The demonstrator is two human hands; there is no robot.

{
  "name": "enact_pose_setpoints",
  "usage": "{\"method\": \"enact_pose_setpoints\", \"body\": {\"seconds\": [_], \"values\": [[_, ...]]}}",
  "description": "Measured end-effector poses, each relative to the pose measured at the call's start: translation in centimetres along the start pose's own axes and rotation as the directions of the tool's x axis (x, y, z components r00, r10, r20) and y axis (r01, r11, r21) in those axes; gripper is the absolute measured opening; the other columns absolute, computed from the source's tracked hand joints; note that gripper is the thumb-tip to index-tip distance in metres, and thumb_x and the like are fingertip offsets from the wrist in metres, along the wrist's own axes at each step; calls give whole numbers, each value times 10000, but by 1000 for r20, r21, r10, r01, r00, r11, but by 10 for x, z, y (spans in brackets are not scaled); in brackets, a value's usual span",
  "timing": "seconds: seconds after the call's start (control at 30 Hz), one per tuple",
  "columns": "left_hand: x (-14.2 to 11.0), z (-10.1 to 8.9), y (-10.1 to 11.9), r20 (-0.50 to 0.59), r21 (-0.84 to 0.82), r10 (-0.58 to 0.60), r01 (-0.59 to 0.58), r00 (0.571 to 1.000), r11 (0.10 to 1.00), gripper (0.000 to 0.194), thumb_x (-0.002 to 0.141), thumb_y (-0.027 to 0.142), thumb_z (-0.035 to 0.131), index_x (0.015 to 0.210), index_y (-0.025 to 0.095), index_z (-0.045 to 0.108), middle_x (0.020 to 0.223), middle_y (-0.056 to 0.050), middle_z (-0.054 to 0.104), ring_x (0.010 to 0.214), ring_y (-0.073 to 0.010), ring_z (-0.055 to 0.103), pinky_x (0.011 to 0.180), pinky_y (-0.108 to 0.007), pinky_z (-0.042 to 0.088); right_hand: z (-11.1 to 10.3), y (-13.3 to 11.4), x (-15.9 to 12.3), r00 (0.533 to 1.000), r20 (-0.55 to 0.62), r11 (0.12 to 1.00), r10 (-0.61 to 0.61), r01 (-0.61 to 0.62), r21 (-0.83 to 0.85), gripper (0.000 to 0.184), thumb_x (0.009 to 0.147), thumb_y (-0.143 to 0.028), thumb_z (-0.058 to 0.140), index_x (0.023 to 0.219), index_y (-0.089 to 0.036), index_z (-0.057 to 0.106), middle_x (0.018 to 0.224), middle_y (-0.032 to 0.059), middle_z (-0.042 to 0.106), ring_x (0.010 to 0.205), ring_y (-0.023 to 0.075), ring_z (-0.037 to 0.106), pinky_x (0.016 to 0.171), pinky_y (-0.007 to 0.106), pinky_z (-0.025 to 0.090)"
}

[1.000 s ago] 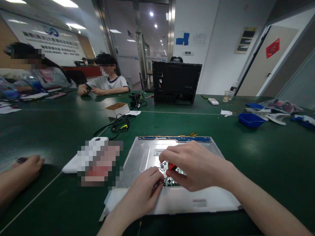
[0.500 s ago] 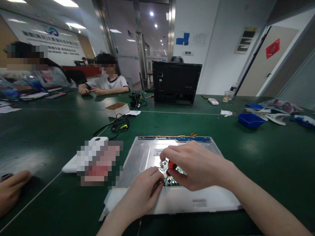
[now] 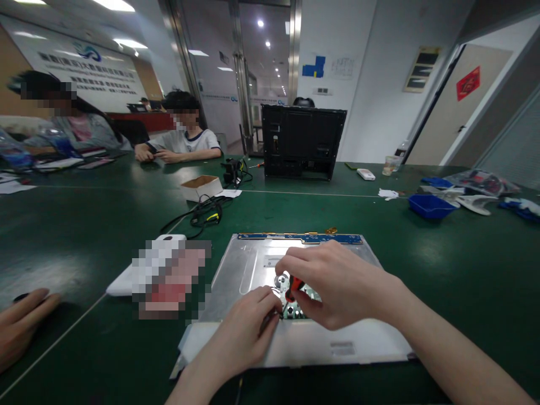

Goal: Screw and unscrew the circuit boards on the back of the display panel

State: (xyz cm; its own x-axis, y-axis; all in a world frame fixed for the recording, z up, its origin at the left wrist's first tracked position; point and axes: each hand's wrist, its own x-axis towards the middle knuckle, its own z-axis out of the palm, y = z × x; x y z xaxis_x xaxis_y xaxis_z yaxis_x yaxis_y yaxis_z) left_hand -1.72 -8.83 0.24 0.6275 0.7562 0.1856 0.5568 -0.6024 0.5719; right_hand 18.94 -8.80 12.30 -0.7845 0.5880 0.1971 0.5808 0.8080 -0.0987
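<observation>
A metal-backed display panel lies flat in front of me, with a blue circuit strip along its far edge. On the panel, partly covered by my hands, is a green circuit board. My right hand is closed around a red and black screwdriver, whose shaft slants down to the board's left side. My left hand rests at the same spot, its fingers pinched together close to the screwdriver's tip. Whatever lies between those fingers is hidden.
Left of the panel lie a white device and a blurred-out reddish item. Farther back are black cables, an open box, a black monitor housing and a blue tray. Another person's hand is at the left edge.
The screwdriver handle has turned slightly in my right hand, while both hands stay nearly in place. The other person's hand at the left has shifted a little rightward.
</observation>
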Motion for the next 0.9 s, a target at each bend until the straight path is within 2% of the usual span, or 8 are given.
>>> {"method": "enact_pose_setpoints", "body": {"seconds": [0.13,0.3,0.37,0.53,0.63,0.77,0.9], "values": [[0,-1,0,13,-5,1,-1,1000,1000,166,877,125,446,926,209,580,958,-58,615,869,-216,582,727,-303,458,1,2,2,1000,7,1000,24,-24,5,194,886,-230,504,1070,-183,544,944,36,679,717,152,577,556,288,286],[0,0,-1,6,-6,10,-10,1000,1000,179,877,119,444,954,204,581,966,-61,615,876,-217,583,737,-307,460,2,4,2,999,5,999,32,-32,-12,222,917,-398,541,987,-189,566,817,18,684,682,158,585,550,290,263],[0,0,-1,-2,-1,12,-12,1000,1000,168,868,110,454,934,203,577,951,-56,615,865,-214,585,723,-300,457,0,3,0,1000,9,1000,15,-15,24,216,894,-374,562,1005,-188,560,869,28,684,716,161,584,561,284,277],[0,-2,2,-3,19,13,-13,1000,1000,152,856,105,468,892,204,578,929,-47,617,848,-211,591,711,-298,453,-2,3,-1,1000,-3,996,-8,8,87,263,812,-177,549,1074,-177,528,974,40,675,722,149,563,569,274,300],[-1,-3,3,16,23,3,-3,1000,1000,157,863,120,466,914,205,588,940,-49,615,860,-213,591,726,-301,465,1,4,1,1000,-3,998,24,-24,58,207,859,-211,546,1063,-182,541,941,30,688,717,147,576,575,275,293],[0,-3,2,12,11,14,-14,1000,1000,179,874,129,460,972,206,589,988,-57,616,901,-214,591,776,-311,471,3,5,3,999,13,999,50,-50,-1,201,916,-355,540,1021,-185,563,819,17,690,678,155,586,556,280,265],[0,-3,2,12,22,11,-12,1000,1000,154,870,131,468,931,205,588,947,-53,623,871,-217,596,725,-301,466,0,4,0,999,21,999,27,-28,37,163,882,-305,553,994,-187,553,896,29,676,717,156,575,559,281,282]]}}
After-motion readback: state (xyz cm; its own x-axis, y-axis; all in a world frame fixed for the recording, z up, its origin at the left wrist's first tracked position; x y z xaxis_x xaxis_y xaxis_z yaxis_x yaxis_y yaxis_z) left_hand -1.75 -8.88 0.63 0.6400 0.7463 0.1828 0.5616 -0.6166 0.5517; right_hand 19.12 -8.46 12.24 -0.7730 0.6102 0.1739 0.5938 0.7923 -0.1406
